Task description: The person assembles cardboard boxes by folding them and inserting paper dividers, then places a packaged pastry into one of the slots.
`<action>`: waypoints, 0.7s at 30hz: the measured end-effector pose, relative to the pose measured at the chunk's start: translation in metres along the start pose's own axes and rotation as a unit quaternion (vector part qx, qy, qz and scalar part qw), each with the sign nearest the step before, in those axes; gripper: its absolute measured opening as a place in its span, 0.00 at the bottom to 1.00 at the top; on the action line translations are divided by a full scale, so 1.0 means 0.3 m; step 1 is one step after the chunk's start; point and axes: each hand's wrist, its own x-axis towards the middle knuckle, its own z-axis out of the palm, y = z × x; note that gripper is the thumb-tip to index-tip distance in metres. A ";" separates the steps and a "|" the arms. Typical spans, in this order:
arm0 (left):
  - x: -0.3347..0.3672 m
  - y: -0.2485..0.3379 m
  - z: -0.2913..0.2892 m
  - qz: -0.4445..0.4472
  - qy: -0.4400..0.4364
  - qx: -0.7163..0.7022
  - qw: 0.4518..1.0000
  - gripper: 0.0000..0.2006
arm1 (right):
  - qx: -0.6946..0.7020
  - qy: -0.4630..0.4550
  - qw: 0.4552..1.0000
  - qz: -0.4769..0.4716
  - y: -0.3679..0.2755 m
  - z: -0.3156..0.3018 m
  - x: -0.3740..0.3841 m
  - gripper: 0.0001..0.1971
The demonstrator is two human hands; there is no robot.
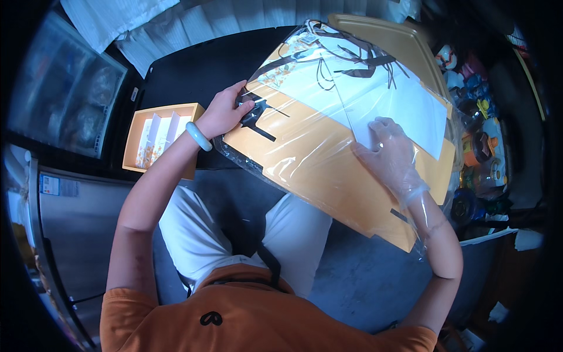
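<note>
A large clear plastic bag [305, 158] lies tilted across the table's front edge. Inside are flat yellow-orange cardboard pieces [316, 182], white sheets [404, 111] and dark ribbons [358, 61]. My left hand [224, 111] grips the bag's left edge, thumb on top next to a black patch on the cardboard; the fingers beneath are partly hidden. My right hand [388, 154] is inside the bag, seen through the film, its fingers curled closed at the edge of a white sheet. The bag's plastic covers part of my right forearm too.
An open yellow-orange box [193, 111] with white dividers sits left on the black table [182, 76]. A tan tray or lid [381, 32] lies behind the bag. Jars and colourful items [478, 146] crowd the right side. A steel-fronted cabinet [82, 211] stands at left, near white curtains [193, 26].
</note>
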 end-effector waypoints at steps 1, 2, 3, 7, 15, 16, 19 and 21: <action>0.001 0.002 0.001 -0.005 -0.004 -0.007 1.000 0.30 | 0.015 0.010 1.000 0.002 0.018 0.013 -0.008 0.21; 0.003 0.011 0.001 -0.009 -0.008 -0.013 1.000 0.30 | 0.030 0.020 0.999 0.004 0.029 0.017 -0.013 0.22; 0.005 0.014 0.003 -0.013 -0.012 -0.020 1.000 0.30 | 0.057 0.002 0.998 0.022 0.038 0.012 -0.013 0.22; 0.014 -0.033 0.014 0.017 0.000 -0.003 1.000 0.29 | 0.208 -0.044 0.975 0.071 0.080 -0.006 -0.009 0.22; 0.019 -0.016 0.012 0.010 -0.015 -0.024 1.000 0.29 | 0.261 -0.054 0.961 0.076 0.137 -0.015 -0.036 0.20; 0.017 -0.018 0.011 0.011 -0.013 -0.026 1.000 0.29 | 0.295 -0.067 0.948 0.097 0.132 -0.034 -0.035 0.20; 0.015 -0.029 0.006 0.015 -0.010 -0.028 0.999 0.29 | 0.389 -0.093 0.906 0.140 0.145 -0.067 -0.044 0.20; 0.015 -0.038 0.004 0.014 -0.012 -0.018 1.000 0.29 | 0.433 -0.098 0.883 0.152 0.135 -0.090 -0.057 0.21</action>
